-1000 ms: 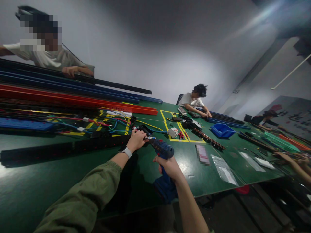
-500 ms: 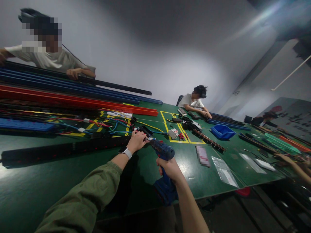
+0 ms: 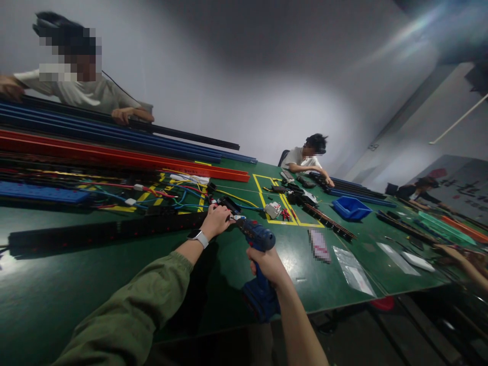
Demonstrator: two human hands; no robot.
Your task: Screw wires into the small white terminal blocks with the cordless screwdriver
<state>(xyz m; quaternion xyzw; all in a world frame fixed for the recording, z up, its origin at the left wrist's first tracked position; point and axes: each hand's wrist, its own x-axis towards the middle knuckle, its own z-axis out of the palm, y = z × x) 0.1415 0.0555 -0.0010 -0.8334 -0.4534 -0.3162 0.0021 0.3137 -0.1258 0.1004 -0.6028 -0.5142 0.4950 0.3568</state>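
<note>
My right hand [image 3: 269, 267] is wrapped round the handle of a blue cordless drill [image 3: 258, 235], its chuck pointing left and away from me. My left hand [image 3: 216, 221], with a watch on the wrist, is closed at the right end of a long black power strip [image 3: 102, 234] with red marks along its side. The drill's tip meets the fingers of my left hand at that end; the exact contact point is too small to make out. Just beyond the fingers lie a dark part [image 3: 229, 205] and several coloured wires [image 3: 183, 195].
Orange channels [image 3: 213, 173] and blue rails [image 3: 171, 145] lie along the far side. A white connector block [image 3: 273, 209], a blue bin [image 3: 351, 208] and plastic bags [image 3: 354, 272] are to the right. Co-workers [image 3: 305, 160] sit around the green table [image 3: 152, 284].
The view has shifted slightly. Both hands and the drill keep nearly the same place at the strip's end. The strip's left end has moved slightly up and right in view.
</note>
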